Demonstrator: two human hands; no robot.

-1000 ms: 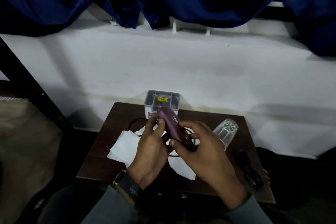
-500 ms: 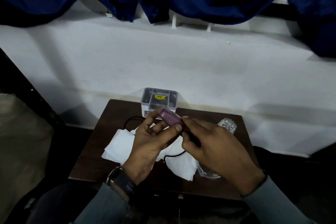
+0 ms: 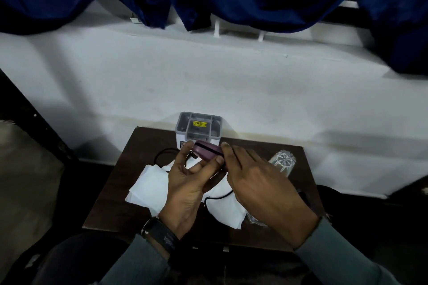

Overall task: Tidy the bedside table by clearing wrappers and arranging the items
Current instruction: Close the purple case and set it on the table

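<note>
Pinches a small purple case (image 3: 206,152) in the curled fingers of left hand (image 3: 185,183) and right hand (image 3: 259,190), above the bedside table (image 3: 115,199) over white wrappers (image 3: 148,183) and a black cable (image 3: 162,154); likely mid-arranging, next calls for setting it beside the organiser box (image 3: 199,126).

From here, the right hand (image 3: 261,192) covers one end of the purple case (image 3: 207,154), and its thumb is out of my sight. The left hand (image 3: 185,187) lies over the middle of the white papers (image 3: 148,183). The black cable (image 3: 217,197) vanishes under both hands. The middle of the clear glass (image 3: 281,161) sits behind the right hand. The print on the yellow sticker (image 3: 200,123) in the organizer box (image 3: 183,122) is too small for me to read, and the case hides part of the box's front. Something dark (image 3: 305,195) near the right edge of the table (image 3: 139,146) I cannot make out. Both sleeves (image 3: 139,264) run off the bottom edge
</note>
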